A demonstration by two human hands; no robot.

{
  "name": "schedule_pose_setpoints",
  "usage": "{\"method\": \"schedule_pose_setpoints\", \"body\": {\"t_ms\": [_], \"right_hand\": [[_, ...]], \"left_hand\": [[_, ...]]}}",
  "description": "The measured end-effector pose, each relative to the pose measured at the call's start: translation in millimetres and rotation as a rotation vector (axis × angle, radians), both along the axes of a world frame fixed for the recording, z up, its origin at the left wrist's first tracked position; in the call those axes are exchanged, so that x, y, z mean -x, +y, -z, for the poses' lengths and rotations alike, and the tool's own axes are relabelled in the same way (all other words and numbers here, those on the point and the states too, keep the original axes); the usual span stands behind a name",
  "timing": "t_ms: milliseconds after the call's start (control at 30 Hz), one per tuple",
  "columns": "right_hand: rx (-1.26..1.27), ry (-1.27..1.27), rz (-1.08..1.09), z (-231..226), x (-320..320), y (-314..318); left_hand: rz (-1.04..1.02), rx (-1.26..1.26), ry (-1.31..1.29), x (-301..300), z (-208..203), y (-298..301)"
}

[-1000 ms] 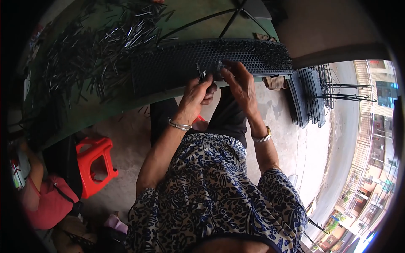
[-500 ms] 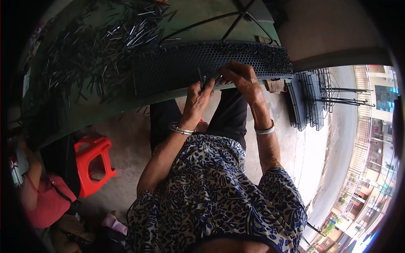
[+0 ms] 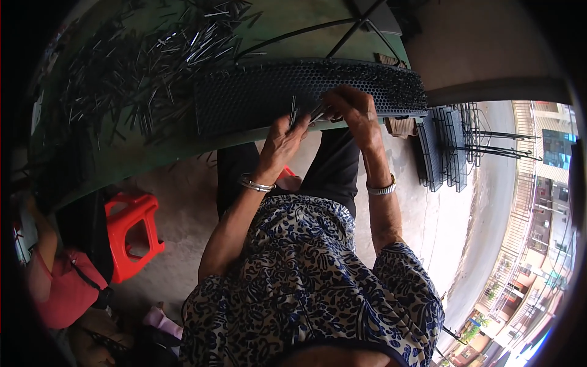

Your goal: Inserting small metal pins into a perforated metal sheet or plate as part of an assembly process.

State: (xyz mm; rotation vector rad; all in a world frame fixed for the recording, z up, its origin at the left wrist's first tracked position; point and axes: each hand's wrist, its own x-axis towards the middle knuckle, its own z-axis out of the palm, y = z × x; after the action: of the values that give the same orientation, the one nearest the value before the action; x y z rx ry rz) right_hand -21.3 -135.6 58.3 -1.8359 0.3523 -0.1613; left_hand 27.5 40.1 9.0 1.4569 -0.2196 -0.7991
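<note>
A long black perforated tray (image 3: 244,101) lies along the near edge of the green table. Small dark pieces stand thickly in the holes of its right part. My left hand (image 3: 286,139) is at the tray's near edge, closed around a few thin dark rods (image 3: 293,107) whose ends stick out past the fingers. Just to the right, my right hand (image 3: 354,113) hovers over the tray with thumb and fingers pinched. A thin rod (image 3: 317,115) shows between the two hands at its fingertips. How many rods each hand holds is hidden.
A heap of loose dark rods (image 3: 140,67) covers the table's left side. Black bent bars (image 3: 339,46) cross behind the tray. Wire racks (image 3: 449,147) stand at the right. A red stool (image 3: 131,235) and another person in a pink garment (image 3: 70,287) are at lower left.
My hands have drawn slightly apart, the left a little to the left and down. More of the rod between them now shows. The view has shifted slightly.
</note>
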Motion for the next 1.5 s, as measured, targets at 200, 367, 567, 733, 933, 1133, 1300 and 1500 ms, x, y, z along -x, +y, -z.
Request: {"method": "schedule_pose_setpoints", "body": {"t_ms": [200, 367, 567, 733, 933, 1133, 1300, 1500], "right_hand": [[0.264, -0.151, 0.383, 10, -23, -17], [0.486, -0.302, 0.484, 26, -43, -5], [0.726, -0.374, 0.426, 51, -59, -15], [0.747, -0.263, 0.374, 42, -65, -15], [0.978, -0.222, 0.306, 41, -67, -11], [1.001, -0.209, 0.307, 45, -63, -7], [1.14, -0.205, 0.333, 45, -52, -5], [0.315, 0.11, -0.02, 12, -7, 7]], "left_hand": [[-0.063, -0.004, 0.065, 2, 4, 6], [-0.029, 0.05, 0.183, 6, -9, 3], [-0.06, 0.062, 0.271, 10, -5, 2], [-0.114, 0.084, 0.28, 10, -7, 2], [-0.143, 0.122, 0.305, 11, -6, -1], [-0.199, 0.144, 0.263, 13, -9, -2], [-0.219, 0.142, 0.233, 17, -11, -3], [-0.237, 0.148, 0.213, 19, -14, -4]]}}
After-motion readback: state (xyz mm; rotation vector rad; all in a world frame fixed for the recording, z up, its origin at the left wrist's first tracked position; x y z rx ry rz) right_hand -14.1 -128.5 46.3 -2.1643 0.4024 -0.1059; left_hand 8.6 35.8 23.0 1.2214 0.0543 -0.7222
